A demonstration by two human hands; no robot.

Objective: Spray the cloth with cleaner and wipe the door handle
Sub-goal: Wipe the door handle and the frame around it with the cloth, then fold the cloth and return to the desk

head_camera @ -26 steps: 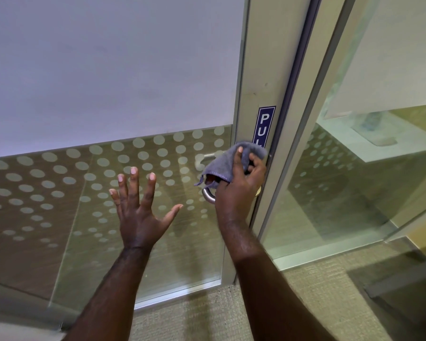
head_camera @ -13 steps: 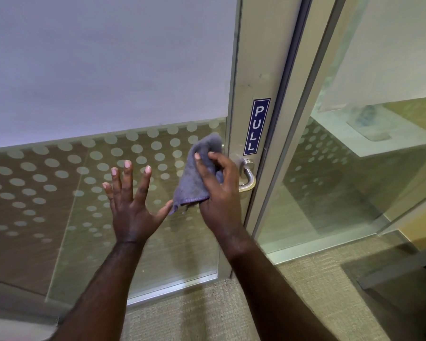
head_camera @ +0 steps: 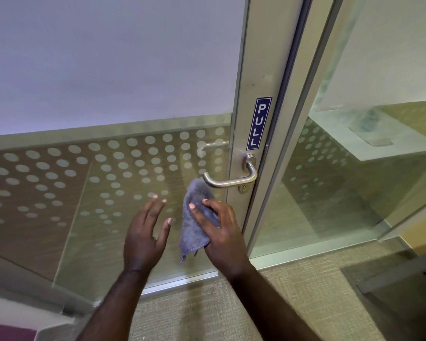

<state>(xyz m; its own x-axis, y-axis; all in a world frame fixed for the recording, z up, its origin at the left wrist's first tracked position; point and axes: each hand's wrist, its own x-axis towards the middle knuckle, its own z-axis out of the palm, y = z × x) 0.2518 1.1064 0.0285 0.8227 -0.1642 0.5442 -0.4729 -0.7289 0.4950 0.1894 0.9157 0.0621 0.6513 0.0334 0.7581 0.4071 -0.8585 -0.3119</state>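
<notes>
A brushed steel lever door handle (head_camera: pixel 234 181) sticks out from the aluminium door stile, fully uncovered. Just below and left of it hangs a grey-blue cloth (head_camera: pixel 194 225), pinched in my right hand (head_camera: pixel 223 236); the cloth's top edge nearly meets the lever's free end. My left hand (head_camera: pixel 145 232) is held up beside the cloth with fingers spread and holds nothing. No spray bottle is in view.
A blue PULL sticker (head_camera: pixel 259 123) sits on the door stile (head_camera: pixel 251 70) above the handle. The glass door (head_camera: pixel 108 183) has frosted dots and a frosted upper panel. A fixed glass panel (head_camera: pixel 342 180) stands to the right. Beige carpet (head_camera: pixel 280 303) covers the floor.
My right hand has pulled the cloth off the handle and dropped down and left, leaving the lever bare. My left hand moved closer to the cloth.
</notes>
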